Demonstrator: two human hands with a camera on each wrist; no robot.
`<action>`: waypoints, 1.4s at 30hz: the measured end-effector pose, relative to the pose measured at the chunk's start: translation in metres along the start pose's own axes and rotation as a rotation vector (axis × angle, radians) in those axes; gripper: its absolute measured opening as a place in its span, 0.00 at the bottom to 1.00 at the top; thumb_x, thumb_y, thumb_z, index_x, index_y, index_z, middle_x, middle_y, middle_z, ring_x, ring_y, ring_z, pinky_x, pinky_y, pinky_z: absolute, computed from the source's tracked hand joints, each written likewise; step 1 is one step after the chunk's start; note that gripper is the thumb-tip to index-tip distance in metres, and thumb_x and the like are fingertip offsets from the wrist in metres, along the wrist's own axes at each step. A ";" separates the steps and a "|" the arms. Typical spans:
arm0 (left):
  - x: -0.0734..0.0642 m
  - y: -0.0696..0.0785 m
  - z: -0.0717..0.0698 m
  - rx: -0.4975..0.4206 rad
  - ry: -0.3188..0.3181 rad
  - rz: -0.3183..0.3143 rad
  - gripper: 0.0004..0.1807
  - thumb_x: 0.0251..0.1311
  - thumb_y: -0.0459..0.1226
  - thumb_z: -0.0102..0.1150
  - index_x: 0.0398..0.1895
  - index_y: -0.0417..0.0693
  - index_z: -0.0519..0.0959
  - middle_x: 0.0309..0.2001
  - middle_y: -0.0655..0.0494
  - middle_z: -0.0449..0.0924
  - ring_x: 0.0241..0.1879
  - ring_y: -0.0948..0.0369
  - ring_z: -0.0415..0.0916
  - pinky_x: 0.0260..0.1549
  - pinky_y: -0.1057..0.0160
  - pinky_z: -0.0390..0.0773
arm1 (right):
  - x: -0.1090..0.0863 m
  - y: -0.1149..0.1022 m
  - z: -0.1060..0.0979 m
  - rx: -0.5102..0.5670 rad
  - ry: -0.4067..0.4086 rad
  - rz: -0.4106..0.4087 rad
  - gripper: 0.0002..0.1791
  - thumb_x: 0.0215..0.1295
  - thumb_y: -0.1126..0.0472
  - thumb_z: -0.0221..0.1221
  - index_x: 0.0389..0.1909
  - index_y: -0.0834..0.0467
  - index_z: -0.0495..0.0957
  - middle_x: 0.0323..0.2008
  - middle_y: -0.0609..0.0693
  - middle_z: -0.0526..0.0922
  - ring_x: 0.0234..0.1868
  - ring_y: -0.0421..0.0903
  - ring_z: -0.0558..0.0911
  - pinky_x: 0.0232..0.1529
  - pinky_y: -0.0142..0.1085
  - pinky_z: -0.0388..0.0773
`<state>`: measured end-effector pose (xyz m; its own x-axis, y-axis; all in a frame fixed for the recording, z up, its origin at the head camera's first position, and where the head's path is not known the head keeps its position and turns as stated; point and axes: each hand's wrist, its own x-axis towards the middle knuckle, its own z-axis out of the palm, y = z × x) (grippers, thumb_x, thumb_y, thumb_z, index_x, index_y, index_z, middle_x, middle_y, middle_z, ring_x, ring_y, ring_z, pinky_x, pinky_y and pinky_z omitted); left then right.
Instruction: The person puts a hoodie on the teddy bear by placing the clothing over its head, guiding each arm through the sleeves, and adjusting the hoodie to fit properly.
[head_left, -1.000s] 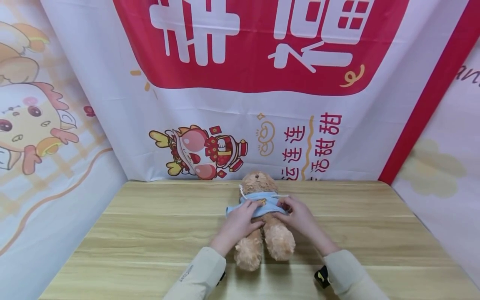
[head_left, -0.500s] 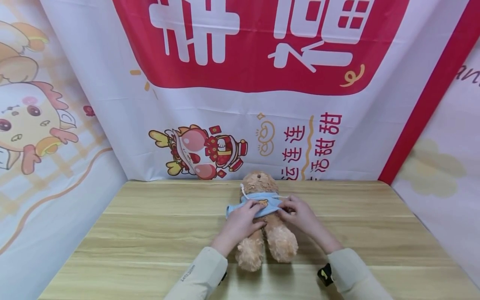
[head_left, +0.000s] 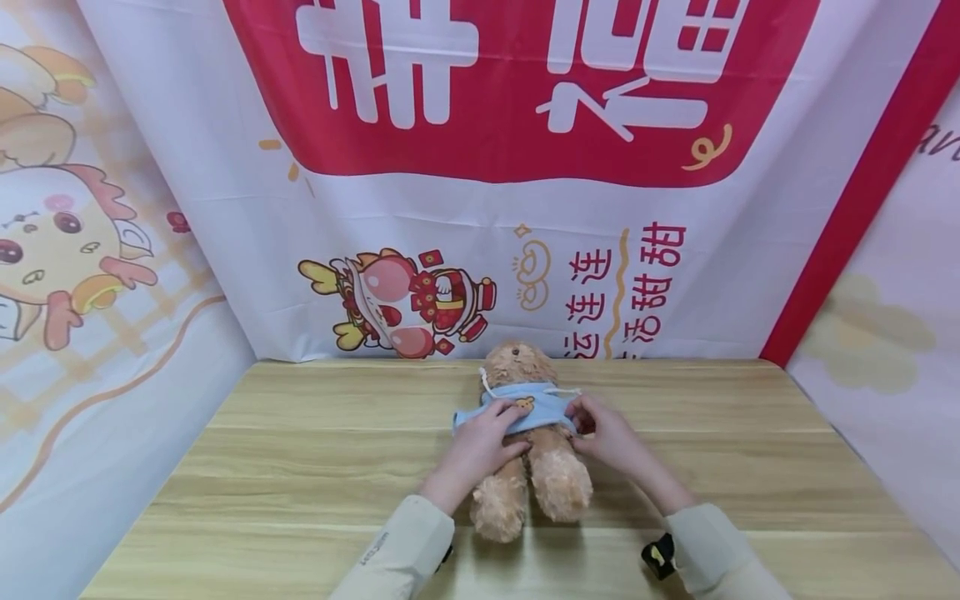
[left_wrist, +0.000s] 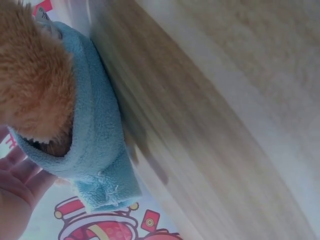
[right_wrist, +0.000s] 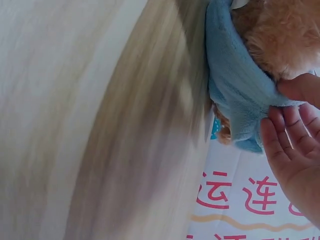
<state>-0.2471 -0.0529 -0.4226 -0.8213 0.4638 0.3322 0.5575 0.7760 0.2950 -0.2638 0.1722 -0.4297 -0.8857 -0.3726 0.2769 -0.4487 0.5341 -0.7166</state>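
A light brown plush bear (head_left: pixel 558 479) lies on its back, head toward the banner and legs toward me. It wears a light blue hoodie (head_left: pixel 543 400) with white cords and a small bear patch. My left hand (head_left: pixel 480 442) rests on the hoodie's front, fingers stretched over the cloth and thumb lower on the bear's body. In the left wrist view, the hoodie's hem (left_wrist: pixel 95 145) hangs loosely around the fur. My right hand (head_left: pixel 609 433) pinches the hem on the other side; the right wrist view shows the thumb (right_wrist: pixel 302 89) inside and the fingers outside the cloth.
The wooden table (head_left: pixel 315 467) extends around the bear on both sides. A white and red banner (head_left: pixel 487 208) hangs at its back edge, close behind the bear's head. Printed cloths (head_left: pixel 112 333) hang at the sides. A black strap piece (head_left: pixel 660 557) shows by the right sleeve.
My right hand has shifted slightly to the right along the hoodie's hem, and the cloth there now lies farther out. My left hand has stayed nearly in place.
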 end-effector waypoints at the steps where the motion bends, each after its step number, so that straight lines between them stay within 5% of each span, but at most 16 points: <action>1: 0.000 0.000 0.000 0.004 -0.002 -0.001 0.25 0.58 0.49 0.63 0.59 0.53 0.75 0.56 0.53 0.75 0.50 0.55 0.79 0.47 0.56 0.81 | 0.000 0.000 0.001 0.007 0.002 0.008 0.18 0.43 0.78 0.60 0.38 0.65 0.72 0.29 0.52 0.76 0.32 0.38 0.74 0.36 0.31 0.77; 12: -0.002 -0.005 0.001 -0.037 0.020 0.040 0.23 0.58 0.46 0.64 0.56 0.51 0.77 0.56 0.53 0.75 0.52 0.56 0.78 0.49 0.57 0.80 | -0.001 0.006 0.005 0.134 0.007 0.049 0.18 0.45 0.78 0.56 0.40 0.66 0.69 0.29 0.55 0.75 0.31 0.35 0.71 0.32 0.26 0.72; 20: -0.003 -0.007 0.003 -0.004 0.027 0.061 0.24 0.58 0.46 0.63 0.58 0.52 0.76 0.56 0.52 0.75 0.51 0.55 0.78 0.48 0.56 0.80 | -0.003 0.002 0.008 0.019 0.108 0.053 0.14 0.47 0.76 0.59 0.36 0.64 0.72 0.28 0.53 0.79 0.29 0.36 0.76 0.34 0.27 0.78; 28: -0.004 -0.003 0.001 0.072 0.012 0.078 0.25 0.60 0.48 0.61 0.61 0.56 0.74 0.56 0.51 0.74 0.51 0.55 0.78 0.47 0.56 0.81 | -0.002 0.000 0.007 -0.037 0.111 0.010 0.16 0.43 0.76 0.58 0.37 0.64 0.73 0.29 0.54 0.82 0.31 0.37 0.78 0.35 0.29 0.80; 36: -0.005 -0.003 0.003 0.126 0.063 0.129 0.24 0.61 0.49 0.60 0.61 0.57 0.74 0.55 0.50 0.75 0.49 0.54 0.78 0.45 0.57 0.81 | -0.003 0.002 0.010 -0.080 0.168 -0.007 0.08 0.53 0.72 0.60 0.33 0.60 0.76 0.25 0.50 0.81 0.29 0.37 0.78 0.35 0.31 0.81; 42: -0.005 -0.001 0.005 0.137 0.070 0.088 0.25 0.61 0.50 0.60 0.62 0.60 0.74 0.56 0.48 0.74 0.51 0.52 0.77 0.42 0.55 0.82 | -0.006 0.004 0.009 -0.070 0.216 -0.058 0.05 0.53 0.70 0.65 0.28 0.58 0.82 0.29 0.50 0.85 0.31 0.36 0.81 0.34 0.30 0.81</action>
<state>-0.2442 -0.0534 -0.4292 -0.7570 0.5054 0.4142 0.6012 0.7870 0.1385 -0.2592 0.1696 -0.4395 -0.8599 -0.2374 0.4519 -0.4999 0.5710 -0.6512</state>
